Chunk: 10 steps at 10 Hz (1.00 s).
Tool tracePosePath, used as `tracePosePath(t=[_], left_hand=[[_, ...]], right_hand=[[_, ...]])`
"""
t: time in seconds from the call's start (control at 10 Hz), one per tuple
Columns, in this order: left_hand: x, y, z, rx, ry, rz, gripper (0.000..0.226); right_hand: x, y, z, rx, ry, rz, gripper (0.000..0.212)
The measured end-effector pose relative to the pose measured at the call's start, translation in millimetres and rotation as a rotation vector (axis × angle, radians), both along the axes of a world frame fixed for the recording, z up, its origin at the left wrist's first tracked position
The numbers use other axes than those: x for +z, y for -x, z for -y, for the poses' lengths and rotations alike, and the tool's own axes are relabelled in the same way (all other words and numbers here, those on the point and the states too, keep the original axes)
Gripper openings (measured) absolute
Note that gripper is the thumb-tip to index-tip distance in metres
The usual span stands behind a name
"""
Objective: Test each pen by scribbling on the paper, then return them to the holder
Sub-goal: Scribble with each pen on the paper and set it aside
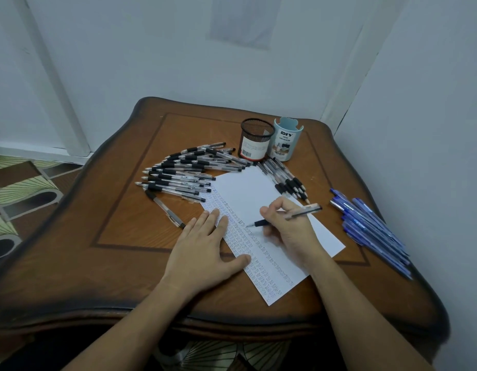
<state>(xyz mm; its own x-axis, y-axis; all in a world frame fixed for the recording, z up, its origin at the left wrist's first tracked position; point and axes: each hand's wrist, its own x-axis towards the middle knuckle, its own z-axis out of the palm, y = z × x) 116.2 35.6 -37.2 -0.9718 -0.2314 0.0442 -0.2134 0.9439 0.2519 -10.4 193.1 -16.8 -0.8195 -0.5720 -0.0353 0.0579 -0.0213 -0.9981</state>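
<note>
A white sheet of paper [248,191] lies slanted on the wooden table [130,231], with columns of small scribbles along its left part. My right hand [291,231] grips a clear pen with a black grip [303,212], its tip touching the paper near the scribbles. My left hand [202,250] lies flat, fingers straight, pressing the paper's left edge. Behind the paper stand a black mesh holder [254,139] and a light blue holder [287,139]; no pens show above their rims.
Several black-grip pens [183,174] are fanned out left of the paper, one lone pen [166,208] below them. A smaller bunch of black-grip pens [288,182] lies by the holders. Several blue pens [371,226] lie at the right edge. Walls close in behind and right.
</note>
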Motion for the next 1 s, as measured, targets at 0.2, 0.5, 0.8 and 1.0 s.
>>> tracePosePath(t=[0.2, 0.5, 0.8, 1.0], left_hand=[[-2, 0, 1, -0.005, -0.007, -0.006, 0.112], [-1, -1, 1, -0.014, 0.010, -0.006, 0.113], [-2, 0, 2, -0.015, 0.014, -0.005, 0.112], [-2, -1, 1, -0.012, 0.004, -0.007, 0.112]], right_hand=[[-6, -3, -2, 0.084, -0.121, -0.040, 0.023], [-20, -7, 2, -0.001, -0.168, -0.192, 0.043], [-23, -6, 1, 0.007, -0.179, -0.228, 0.045], [-22, -6, 2, 0.015, -0.197, -0.243, 0.040]])
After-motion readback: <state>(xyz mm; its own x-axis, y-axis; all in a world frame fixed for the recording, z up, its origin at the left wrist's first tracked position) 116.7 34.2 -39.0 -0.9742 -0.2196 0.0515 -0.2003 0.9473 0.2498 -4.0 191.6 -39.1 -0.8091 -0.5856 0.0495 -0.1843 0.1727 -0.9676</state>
